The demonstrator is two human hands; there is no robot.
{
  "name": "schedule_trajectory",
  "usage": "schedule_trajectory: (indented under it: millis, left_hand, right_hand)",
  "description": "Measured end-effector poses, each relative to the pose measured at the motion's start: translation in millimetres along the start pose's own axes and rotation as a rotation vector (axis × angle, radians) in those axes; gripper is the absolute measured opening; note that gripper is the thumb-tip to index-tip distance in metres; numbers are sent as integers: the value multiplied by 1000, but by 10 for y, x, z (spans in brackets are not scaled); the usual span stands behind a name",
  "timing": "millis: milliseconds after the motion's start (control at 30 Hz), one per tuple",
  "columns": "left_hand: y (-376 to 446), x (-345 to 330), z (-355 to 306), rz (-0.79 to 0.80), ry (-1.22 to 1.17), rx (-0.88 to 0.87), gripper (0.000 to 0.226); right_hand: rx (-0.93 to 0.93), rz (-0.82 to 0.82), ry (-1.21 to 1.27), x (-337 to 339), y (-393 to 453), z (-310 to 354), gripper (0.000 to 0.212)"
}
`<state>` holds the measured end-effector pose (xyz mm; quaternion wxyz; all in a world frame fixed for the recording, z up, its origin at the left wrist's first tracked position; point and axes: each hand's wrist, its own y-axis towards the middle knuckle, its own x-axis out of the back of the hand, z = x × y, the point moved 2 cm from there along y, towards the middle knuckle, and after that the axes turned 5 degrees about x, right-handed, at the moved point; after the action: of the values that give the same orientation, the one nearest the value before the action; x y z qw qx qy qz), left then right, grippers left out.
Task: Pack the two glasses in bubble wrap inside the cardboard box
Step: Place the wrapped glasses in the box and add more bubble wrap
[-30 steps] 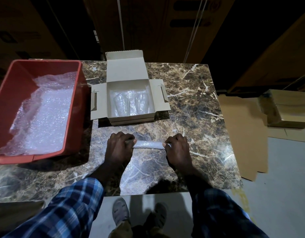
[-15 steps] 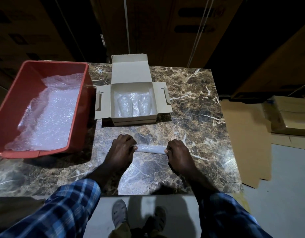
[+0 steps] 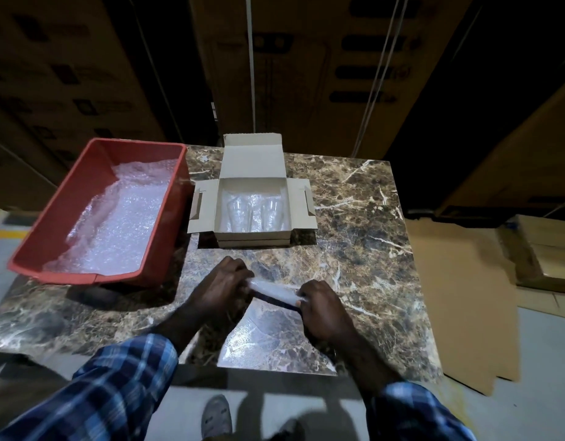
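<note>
Left hand (image 3: 222,286) and right hand (image 3: 322,305) gripping ends of rolled bubble wrap (image 3: 273,289) above table (image 3: 354,224). Two glasses (image 3: 254,213) lying in open cardboard box (image 3: 252,163). Writing on background cartons illegible.

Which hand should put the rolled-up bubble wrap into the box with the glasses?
Probably the left hand. Both hands hold the bubble wrap roll, but the left sits nearer the cardboard box, almost straight below it. The right hand is lower and further off.

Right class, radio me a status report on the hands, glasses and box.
Left hand and right hand grip rolled bubble wrap. Two clear glasses lie in open cardboard box. Path clear.
</note>
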<state>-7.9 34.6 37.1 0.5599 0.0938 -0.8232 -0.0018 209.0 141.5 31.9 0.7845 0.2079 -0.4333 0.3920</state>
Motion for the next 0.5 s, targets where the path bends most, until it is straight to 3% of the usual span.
schedule_trajectory:
  millis: [67,167,333,500]
  left_hand:
    - [108,219,3,-40,41,-27,45]
    - [388,553,26,-121,73,-107,22]
    - [1040,984,157,-186,172,-180,28]
    - [1527,1094,274,-107,214,-194,31]
  right_hand:
    - [51,-33,-12,103,40,116,11]
    - [90,-127,-11,271,164,301,3]
    - [49,-279,-3,548,478,624,12]
    - [-69,-302,-4,656,791,812,14]
